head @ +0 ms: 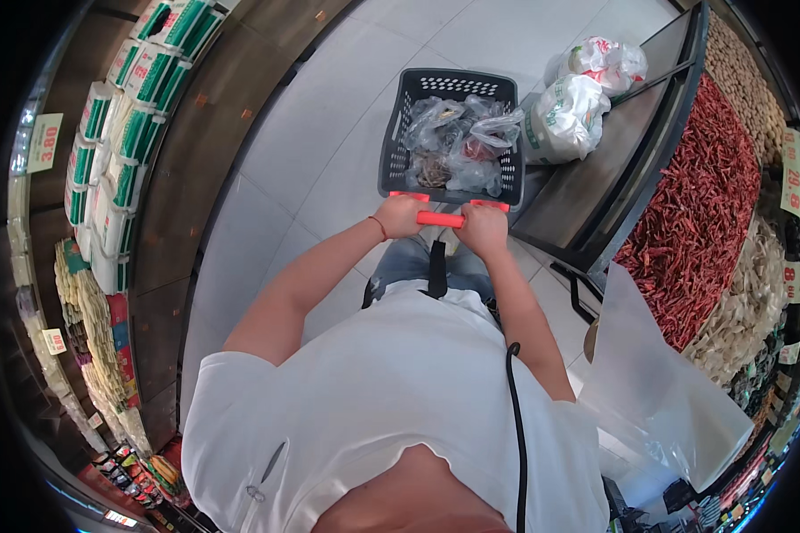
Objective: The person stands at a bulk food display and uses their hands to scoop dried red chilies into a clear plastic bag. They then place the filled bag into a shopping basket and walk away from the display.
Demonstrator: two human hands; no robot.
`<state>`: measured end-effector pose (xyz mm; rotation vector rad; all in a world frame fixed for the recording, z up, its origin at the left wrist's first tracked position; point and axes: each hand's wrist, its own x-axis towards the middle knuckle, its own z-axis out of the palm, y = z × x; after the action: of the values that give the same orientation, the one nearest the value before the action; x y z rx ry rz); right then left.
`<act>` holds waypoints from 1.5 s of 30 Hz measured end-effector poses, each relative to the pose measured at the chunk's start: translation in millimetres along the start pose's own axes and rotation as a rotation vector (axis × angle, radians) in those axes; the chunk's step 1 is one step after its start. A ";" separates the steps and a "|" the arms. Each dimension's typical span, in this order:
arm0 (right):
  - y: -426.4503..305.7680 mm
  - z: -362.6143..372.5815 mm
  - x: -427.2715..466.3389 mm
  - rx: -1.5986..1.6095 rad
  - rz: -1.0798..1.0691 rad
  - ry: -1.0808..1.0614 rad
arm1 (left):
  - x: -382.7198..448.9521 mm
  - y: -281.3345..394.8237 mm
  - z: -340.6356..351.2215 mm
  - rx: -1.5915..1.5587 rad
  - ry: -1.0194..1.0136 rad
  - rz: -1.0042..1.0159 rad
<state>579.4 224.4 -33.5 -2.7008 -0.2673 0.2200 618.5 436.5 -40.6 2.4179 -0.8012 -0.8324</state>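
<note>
Both of my hands grip the red handle bar (440, 219) of a dark grey plastic shopping basket (459, 74). On the bar's left end, my left hand (400, 216) is curled closed. The right end is wrapped by my right hand (483, 230). Beyond the handle the basket has perforated walls. Several clear plastic bags (487, 126) lie inside it, knotted or bunched. One holds something reddish (478, 149); another holds brown, stringy goods (433, 171). What the other bags contain is hard to tell.
Two full white plastic bags (567, 120) sit by the right-hand display bin. That bin holds dried red chilies (697, 206) and pale dried goods (733, 313); a translucent sheet (647, 386) sticks out beside it. Green-and-white packages (140, 86) are stacked on the left shelf. Tiled floor (333, 86) runs between.
</note>
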 end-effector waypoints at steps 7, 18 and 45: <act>-5.0 -13.7 31.5 0.038 0.084 -0.110 | 22.9 -16.9 -24.9 0.012 -0.090 -0.043; 13.6 -15.6 81.6 0.021 0.136 -0.070 | 72.0 -42.6 -47.6 -0.086 -0.116 0.032; 74.9 -20.8 225.3 -0.083 0.244 -0.019 | 227.1 -112.7 -112.5 -0.119 -0.137 0.232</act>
<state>813.3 198.7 -71.6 -2.8114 0.0497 0.3125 882.3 396.3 -116.0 2.1333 -1.0316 -0.9310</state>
